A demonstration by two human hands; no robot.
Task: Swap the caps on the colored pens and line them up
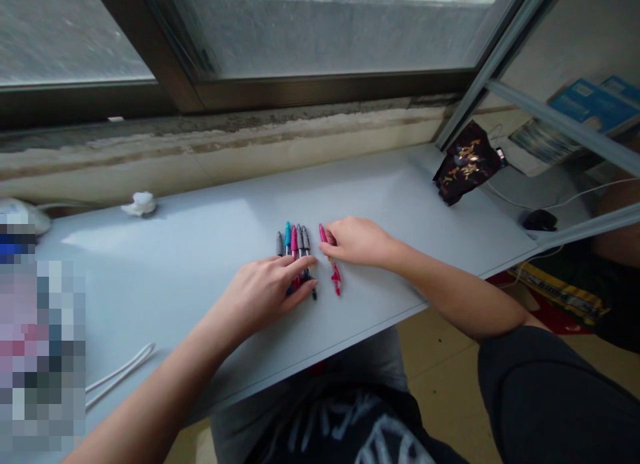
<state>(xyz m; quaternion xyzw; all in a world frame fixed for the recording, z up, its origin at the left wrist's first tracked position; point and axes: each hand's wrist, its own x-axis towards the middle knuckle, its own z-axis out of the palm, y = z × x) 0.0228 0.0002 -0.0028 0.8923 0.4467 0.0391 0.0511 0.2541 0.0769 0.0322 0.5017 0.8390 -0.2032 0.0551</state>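
Several pens [295, 244] lie side by side in a row on the pale grey desk [175, 264]: grey, teal, pink and grey ones. My left hand [267, 292] lies flat over their near ends with fingers stretched out. A red pen [334, 272] lies just right of the row, a little apart. My right hand [354, 241] rests on it, its fingers curled and pinching the pen near its upper part.
A crumpled white tissue [141, 203] sits at the back left by the window sill. A dark patterned packet [467, 161] leans at the back right. A white cable [117, 374] runs along the near left. A black mouse [540, 219] and books lie beyond the desk's right edge.
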